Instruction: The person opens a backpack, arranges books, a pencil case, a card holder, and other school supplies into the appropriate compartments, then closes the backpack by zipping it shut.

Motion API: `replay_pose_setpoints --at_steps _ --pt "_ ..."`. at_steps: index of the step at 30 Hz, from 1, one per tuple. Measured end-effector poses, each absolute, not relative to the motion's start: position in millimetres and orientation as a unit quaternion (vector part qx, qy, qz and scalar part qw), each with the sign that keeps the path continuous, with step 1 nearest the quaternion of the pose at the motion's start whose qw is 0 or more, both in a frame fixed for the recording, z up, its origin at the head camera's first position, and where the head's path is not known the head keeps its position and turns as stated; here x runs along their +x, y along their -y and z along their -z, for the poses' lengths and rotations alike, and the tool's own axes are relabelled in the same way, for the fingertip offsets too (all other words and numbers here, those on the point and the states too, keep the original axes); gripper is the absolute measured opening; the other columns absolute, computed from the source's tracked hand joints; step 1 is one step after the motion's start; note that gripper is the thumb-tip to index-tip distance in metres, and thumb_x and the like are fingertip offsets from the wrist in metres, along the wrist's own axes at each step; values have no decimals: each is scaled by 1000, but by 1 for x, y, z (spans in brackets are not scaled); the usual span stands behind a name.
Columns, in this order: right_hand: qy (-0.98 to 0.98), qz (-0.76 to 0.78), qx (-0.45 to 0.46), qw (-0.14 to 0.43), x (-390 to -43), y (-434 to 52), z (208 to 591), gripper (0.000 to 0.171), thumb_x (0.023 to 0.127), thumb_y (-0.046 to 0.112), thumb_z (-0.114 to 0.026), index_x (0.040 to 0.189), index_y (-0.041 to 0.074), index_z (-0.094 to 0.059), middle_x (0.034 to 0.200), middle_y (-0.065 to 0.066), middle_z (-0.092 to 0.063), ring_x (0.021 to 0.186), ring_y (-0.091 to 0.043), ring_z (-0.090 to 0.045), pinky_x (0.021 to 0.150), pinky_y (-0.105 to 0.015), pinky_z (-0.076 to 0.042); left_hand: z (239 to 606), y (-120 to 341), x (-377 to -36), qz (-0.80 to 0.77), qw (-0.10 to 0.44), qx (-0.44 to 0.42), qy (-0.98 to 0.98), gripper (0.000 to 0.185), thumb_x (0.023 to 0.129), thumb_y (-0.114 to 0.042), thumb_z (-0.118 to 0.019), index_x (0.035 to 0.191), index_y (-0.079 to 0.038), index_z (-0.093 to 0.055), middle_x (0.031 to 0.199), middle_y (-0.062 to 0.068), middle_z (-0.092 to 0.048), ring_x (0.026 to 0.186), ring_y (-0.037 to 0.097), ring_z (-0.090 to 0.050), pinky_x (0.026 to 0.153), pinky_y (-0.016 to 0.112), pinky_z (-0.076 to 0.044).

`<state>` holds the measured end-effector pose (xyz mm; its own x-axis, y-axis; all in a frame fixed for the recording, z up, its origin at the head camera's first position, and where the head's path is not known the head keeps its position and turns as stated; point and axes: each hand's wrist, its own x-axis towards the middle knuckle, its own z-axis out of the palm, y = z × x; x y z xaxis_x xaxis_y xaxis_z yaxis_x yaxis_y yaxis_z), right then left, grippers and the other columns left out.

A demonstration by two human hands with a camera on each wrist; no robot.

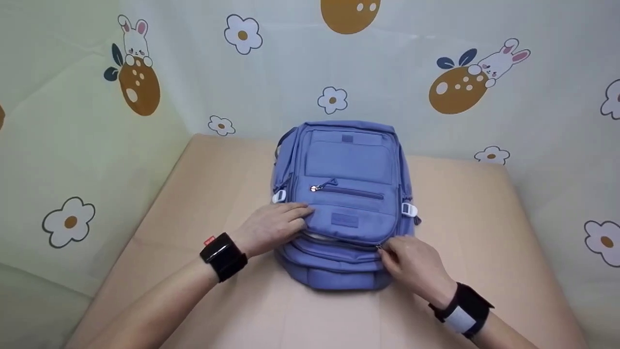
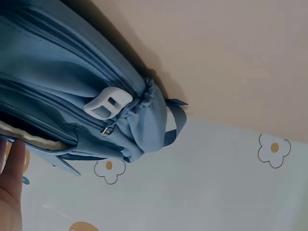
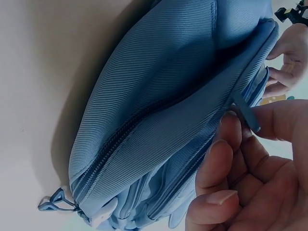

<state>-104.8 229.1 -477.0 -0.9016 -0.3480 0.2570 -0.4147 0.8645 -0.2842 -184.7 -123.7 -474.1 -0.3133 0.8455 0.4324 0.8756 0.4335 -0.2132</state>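
Observation:
A blue backpack (image 1: 348,194) lies flat on a beige table (image 1: 484,218), front pocket up. My left hand (image 1: 294,216) rests with straight fingers on the lower left of that pocket, holding it down. My right hand (image 1: 388,252) pinches a blue zipper pull (image 1: 379,246) at the pocket's lower right corner. In the right wrist view the thumb and fingers (image 3: 231,127) hold the zipper pull (image 3: 248,114) on the backpack (image 3: 163,96). In the left wrist view a fingertip (image 2: 14,163) lies beside the partly open zipper with pale lining (image 2: 33,137).
White buckles (image 1: 409,209) sit on both sides of the backpack; one buckle (image 2: 108,103) shows in the left wrist view. A second zipper (image 1: 348,191) crosses the pocket's middle. A cloth backdrop (image 1: 436,121) with flowers and rabbits rises behind and beside the table.

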Motion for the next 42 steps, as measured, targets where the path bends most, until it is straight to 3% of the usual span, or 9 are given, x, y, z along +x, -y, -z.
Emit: replay_pose_setpoints --at_steps 13,24,32,37,42 --pt "943 -162 259 131 -103 -187 474 15 90 21 -75 76 21 -68 71 11 -61 67 -11 -60 60 -32 -51 482 123 -186 32 279 -535 797 15 90 3 -60 101 -4 -67 137 12 -64 127 26 -60 106 34 -48" --pt "935 -141 301 121 -115 -143 465 20 95 28 -70 77 20 -66 70 9 -60 64 -14 -59 56 -33 -50 482 121 -184 18 269 -527 806 11 94 -1 -61 100 -7 -67 137 7 -65 128 20 -60 105 29 -48" --pt "932 -178 293 114 -119 -160 457 17 96 32 -70 82 23 -68 74 13 -60 68 -9 -56 60 -29 -48 481 120 -185 29 265 -527 807 8 96 -1 -61 99 -6 -67 137 9 -65 127 22 -61 103 31 -49" --pt "891 -205 357 193 -129 -196 455 4 91 17 -72 89 16 -70 81 8 -62 74 -12 -55 65 -32 -48 483 120 -184 46 272 -527 804 6 96 -1 -60 97 -5 -65 136 10 -65 126 24 -62 104 32 -49" --pt "866 -156 409 242 -137 -224 468 16 81 13 -80 93 15 -68 88 3 -62 79 -18 -55 66 -35 -43 484 120 -184 67 277 -524 802 6 96 -3 -61 96 -6 -66 134 11 -67 124 24 -63 104 33 -49"
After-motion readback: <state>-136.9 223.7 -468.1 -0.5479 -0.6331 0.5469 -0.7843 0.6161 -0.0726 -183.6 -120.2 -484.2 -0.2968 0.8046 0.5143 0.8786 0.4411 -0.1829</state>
